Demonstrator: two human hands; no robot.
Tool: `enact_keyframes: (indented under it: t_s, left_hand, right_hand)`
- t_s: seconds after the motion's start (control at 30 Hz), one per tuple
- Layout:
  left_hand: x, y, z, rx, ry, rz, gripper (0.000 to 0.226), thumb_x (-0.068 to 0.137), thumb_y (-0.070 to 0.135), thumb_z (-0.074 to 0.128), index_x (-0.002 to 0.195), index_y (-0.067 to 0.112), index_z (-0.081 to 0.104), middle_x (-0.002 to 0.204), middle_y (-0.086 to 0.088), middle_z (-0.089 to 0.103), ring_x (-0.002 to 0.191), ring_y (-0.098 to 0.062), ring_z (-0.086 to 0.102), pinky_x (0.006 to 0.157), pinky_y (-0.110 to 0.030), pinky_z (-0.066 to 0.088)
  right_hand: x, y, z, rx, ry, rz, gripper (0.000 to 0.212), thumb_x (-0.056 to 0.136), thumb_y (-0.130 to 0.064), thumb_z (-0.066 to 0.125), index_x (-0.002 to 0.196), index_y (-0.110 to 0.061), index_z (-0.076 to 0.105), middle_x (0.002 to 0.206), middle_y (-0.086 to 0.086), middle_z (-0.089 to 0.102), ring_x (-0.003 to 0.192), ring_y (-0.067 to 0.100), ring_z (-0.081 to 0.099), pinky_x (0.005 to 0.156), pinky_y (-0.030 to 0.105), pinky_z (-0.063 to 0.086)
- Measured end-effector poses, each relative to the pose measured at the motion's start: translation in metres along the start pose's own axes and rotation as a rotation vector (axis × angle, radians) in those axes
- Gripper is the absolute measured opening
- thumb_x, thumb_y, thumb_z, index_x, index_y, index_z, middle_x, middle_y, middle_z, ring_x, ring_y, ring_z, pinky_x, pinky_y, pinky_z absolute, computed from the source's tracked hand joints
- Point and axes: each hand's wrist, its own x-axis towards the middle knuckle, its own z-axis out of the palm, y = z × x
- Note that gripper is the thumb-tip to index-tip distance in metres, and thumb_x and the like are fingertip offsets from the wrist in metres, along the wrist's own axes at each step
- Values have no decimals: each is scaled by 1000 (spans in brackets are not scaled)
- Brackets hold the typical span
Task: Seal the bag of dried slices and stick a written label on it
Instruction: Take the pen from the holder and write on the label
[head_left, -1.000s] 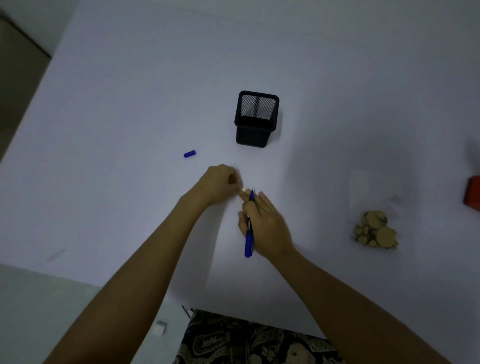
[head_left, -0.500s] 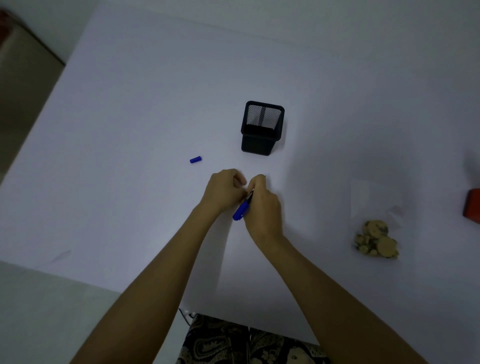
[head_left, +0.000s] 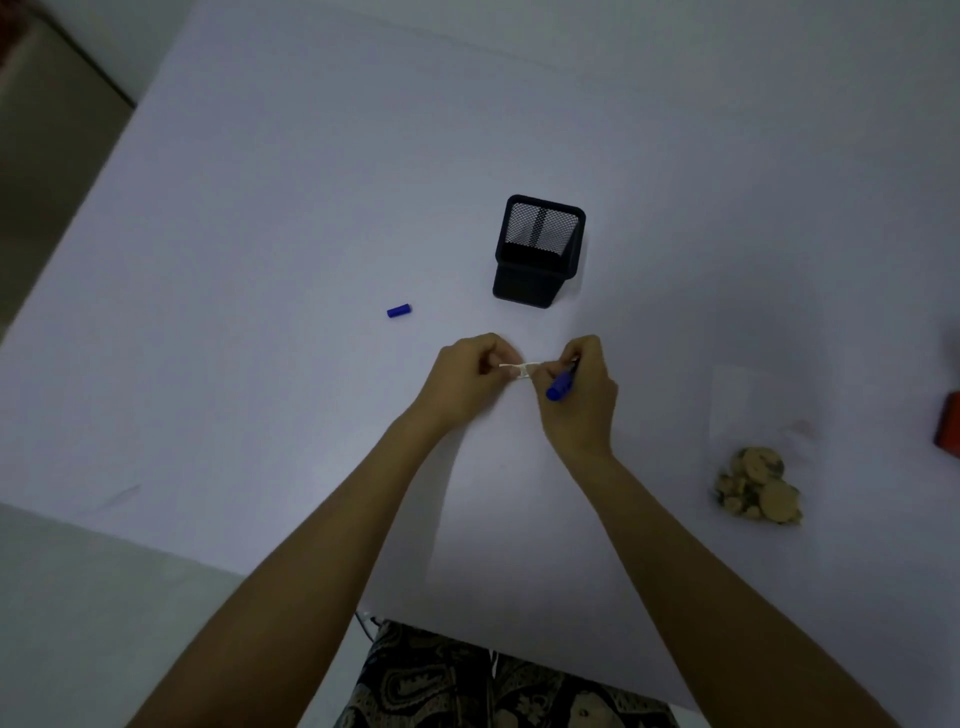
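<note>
Now both hands pinch the label (head_left: 521, 371), right (head_left: 579, 387) also clamping pen (head_left: 561, 383); sticky strip may curl onto itself between my fingers.

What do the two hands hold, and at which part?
Both hands pinch a small white label by its ends; the right hand also grips a blue pen around its middle.

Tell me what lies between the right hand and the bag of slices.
Nothing: in the head view the table is bare between the right hand, which holds a pen, and the bag.
</note>
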Motion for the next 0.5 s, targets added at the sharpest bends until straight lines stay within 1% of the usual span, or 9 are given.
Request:
enact_keyframes:
  t_s: [0.07, 0.13, 0.2, 0.27, 0.33, 0.37, 0.43, 0.47, 0.5]
  left_hand:
    - [1, 1, 8, 78, 66, 34, 8, 92, 12, 58, 89, 13, 65, 88, -6, 69, 76, -16, 62, 71, -17, 48]
    - [0, 1, 16, 160, 150, 85, 11, 92, 9, 55, 87, 7, 64, 83, -7, 68, 69, -11, 57, 68, -20, 48]
    - [0, -1, 22, 210, 233, 153, 15, 93, 9, 54, 81, 4, 64, 77, -8, 66, 65, -9, 52, 67, -27, 50]
    - [-1, -7, 27, 260, 303, 207, 14, 92, 9, 57, 81, 4, 64, 78, -10, 64, 72, -12, 50, 68, -29, 48]
    - [-2, -14, 30, 313, 337, 249, 7, 90, 8, 61, 86, 4, 64, 83, -12, 64, 79, -19, 52, 71, -28, 46]
    - [-4, -17, 30, 341, 343, 271, 4, 89, 7, 63, 90, 4, 65, 87, -13, 64, 82, -22, 55, 72, -27, 46]
    - [-4, -22, 31, 372, 348, 308, 19, 83, 6, 69, 102, 2, 64, 97, -16, 65, 89, -27, 60, 76, -27, 48]
    - [-5, -25, 31, 383, 352, 331, 27, 80, 5, 72, 105, 1, 64, 101, -18, 66, 91, -29, 62, 77, -29, 51]
    - [-6, -28, 32, 411, 364, 364, 30, 77, 5, 75, 104, 1, 65, 102, -18, 67, 91, -30, 63, 77, -32, 53]
  right_hand:
    - [-3, 1, 6, -205, 36, -168, 22, 83, 0, 62, 85, -12, 44, 74, -1, 48, 68, 13, 45, 54, 16, 39]
    - [-4, 5, 14, -356, -4, -323, 15, 82, 3, 57, 87, -10, 50, 83, 7, 54, 79, 19, 46, 59, 25, 35]
    - [-4, 12, 20, -385, -104, -406, 10, 84, 2, 50, 85, -7, 51, 83, 11, 56, 77, 19, 45, 60, 25, 34]
    - [-3, 19, 21, -382, -133, -455, 12, 86, -6, 41, 81, -8, 51, 77, 9, 55, 70, 16, 43, 57, 24, 34]
    - [-2, 25, 20, -384, -140, -501, 17, 85, -11, 35, 80, -8, 52, 73, 9, 55, 66, 14, 43, 56, 23, 33]
    - [-1, 26, 18, -396, -141, -523, 16, 85, -10, 38, 81, -7, 53, 72, 10, 56, 65, 14, 43, 55, 23, 34]
    - [1, 29, 18, -431, -151, -575, 8, 84, -3, 49, 83, -6, 56, 74, 12, 58, 65, 17, 48, 52, 26, 40]
    - [2, 31, 18, -439, -153, -600, 8, 83, 0, 52, 85, -5, 57, 75, 13, 59, 65, 20, 51, 52, 27, 44]
    - [2, 32, 19, -446, -156, -623, 8, 82, 1, 55, 87, -4, 59, 76, 13, 60, 66, 21, 54, 53, 27, 45]
